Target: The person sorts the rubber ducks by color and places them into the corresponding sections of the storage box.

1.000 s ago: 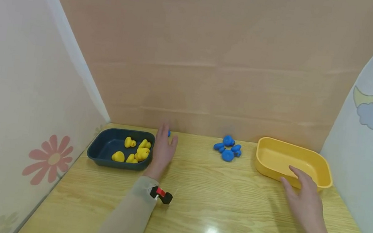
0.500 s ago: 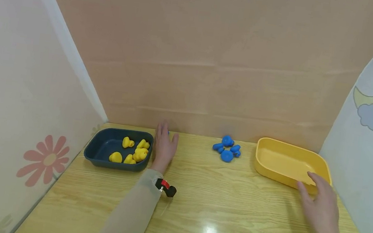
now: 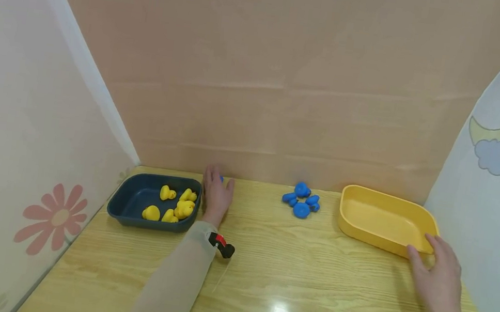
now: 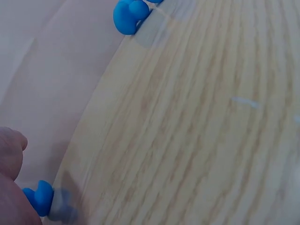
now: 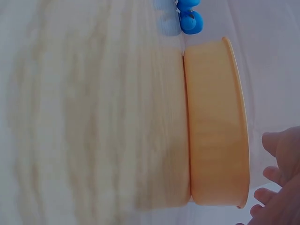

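My left hand (image 3: 218,198) reaches over the table beside the right end of a dark blue bin (image 3: 146,224), fingers pointing at the back wall. Mostly hidden behind it is a small blue toy duck (image 4: 43,198), which lies close to my thumb in the left wrist view. Several yellow rubber ducks (image 3: 184,209) lie in the dark bin. At the near right corner of a yellow bin (image 3: 373,238) is my right hand (image 3: 441,278), its thumb and fingers spread apart. The right wrist view shows those fingers (image 5: 274,140) just beyond the bin's rim, holding nothing.
A cluster of several blue toy ducks (image 3: 301,210) sits near the back edge, between the two bins. A tan paper backdrop (image 3: 257,99) rises behind the wooden table (image 3: 273,268), with pale patterned side walls (image 3: 481,215) left and right.
My right hand has moved right along the yellow bin's front to its near right corner. The left hand stays beside the dark bin. The head view has shifted slightly.
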`<action>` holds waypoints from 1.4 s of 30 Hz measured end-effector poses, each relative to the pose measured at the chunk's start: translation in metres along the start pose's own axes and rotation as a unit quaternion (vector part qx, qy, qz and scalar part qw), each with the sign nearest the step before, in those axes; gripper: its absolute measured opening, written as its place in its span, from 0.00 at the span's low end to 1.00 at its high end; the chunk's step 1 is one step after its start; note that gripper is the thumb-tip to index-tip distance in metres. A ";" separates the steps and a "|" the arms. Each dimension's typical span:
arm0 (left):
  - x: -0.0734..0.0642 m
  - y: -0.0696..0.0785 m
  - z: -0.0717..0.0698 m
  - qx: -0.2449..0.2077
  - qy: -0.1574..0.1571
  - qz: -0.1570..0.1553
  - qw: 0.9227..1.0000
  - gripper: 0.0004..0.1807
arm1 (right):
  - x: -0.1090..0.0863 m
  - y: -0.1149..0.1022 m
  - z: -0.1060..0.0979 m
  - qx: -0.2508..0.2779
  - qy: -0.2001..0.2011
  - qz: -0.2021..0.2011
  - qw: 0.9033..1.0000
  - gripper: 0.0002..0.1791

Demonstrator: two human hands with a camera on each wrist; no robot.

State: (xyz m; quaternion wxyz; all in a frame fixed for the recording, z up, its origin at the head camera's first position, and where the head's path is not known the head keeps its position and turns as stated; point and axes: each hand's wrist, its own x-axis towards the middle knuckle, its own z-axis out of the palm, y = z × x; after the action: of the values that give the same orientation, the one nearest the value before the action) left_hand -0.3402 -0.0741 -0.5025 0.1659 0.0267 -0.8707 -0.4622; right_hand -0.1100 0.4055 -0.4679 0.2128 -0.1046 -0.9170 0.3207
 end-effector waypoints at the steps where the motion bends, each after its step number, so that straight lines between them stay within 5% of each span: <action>1: 0.001 -0.002 0.001 -0.001 -0.001 -0.002 1.000 0.37 | 0.001 0.001 0.000 0.001 -0.003 0.002 1.000 0.38; 18: 0.017 -0.029 0.015 -0.013 -0.006 -0.034 0.999 0.42 | 0.013 0.015 -0.001 0.049 -0.049 0.067 0.995 0.45; 24: 0.009 -0.026 0.019 -0.012 0.018 -0.018 1.000 0.36 | 0.019 0.019 0.001 0.065 -0.051 0.088 0.993 0.47; 33: 0.000 -0.019 0.017 0.021 -0.015 -0.008 1.000 0.29 | 0.026 0.021 -0.001 0.105 -0.064 0.150 0.981 0.48; 42: -0.005 -0.018 0.013 0.016 -0.019 -0.015 1.000 0.29 | 0.015 0.017 -0.005 0.119 -0.087 0.148 0.978 0.47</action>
State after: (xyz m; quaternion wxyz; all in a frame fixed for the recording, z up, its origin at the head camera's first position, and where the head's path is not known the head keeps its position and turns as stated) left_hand -0.3412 -0.0729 -0.5255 0.1415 0.0336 -0.8804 -0.4514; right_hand -0.1197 0.4266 -0.4701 0.0935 -0.1851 -0.8616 0.4633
